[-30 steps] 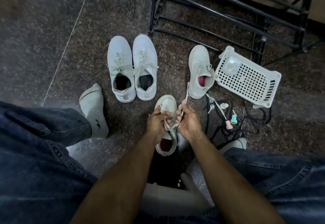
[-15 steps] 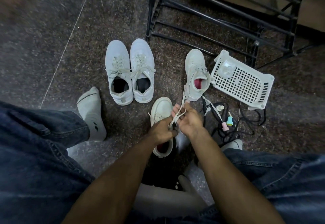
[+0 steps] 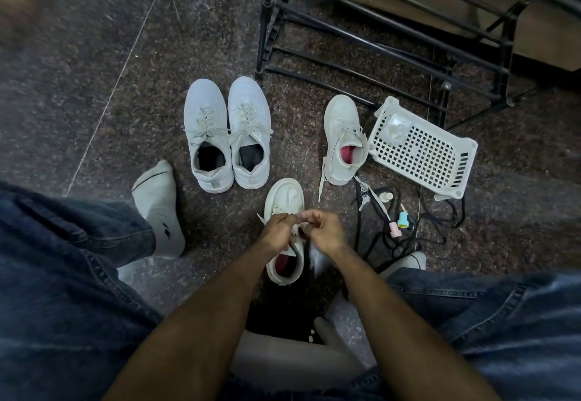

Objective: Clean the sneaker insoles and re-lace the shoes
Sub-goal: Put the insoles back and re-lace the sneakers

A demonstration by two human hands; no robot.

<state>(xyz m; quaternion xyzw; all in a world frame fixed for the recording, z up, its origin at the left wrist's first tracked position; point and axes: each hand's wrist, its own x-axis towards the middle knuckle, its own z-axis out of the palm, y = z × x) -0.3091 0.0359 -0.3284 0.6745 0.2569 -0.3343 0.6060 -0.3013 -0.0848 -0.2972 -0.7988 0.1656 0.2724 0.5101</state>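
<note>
Fingers of both the left hand and the right hand are curled, pinching a pale lace over the near sneaker, which lies on the dark speckled floor between the person's knees. It is off-white with a thick sole and a pink-red insole showing at the heel opening. Its mate lies farther right, beside a white basket. No brand or writing can be read on either shoe.
</note>
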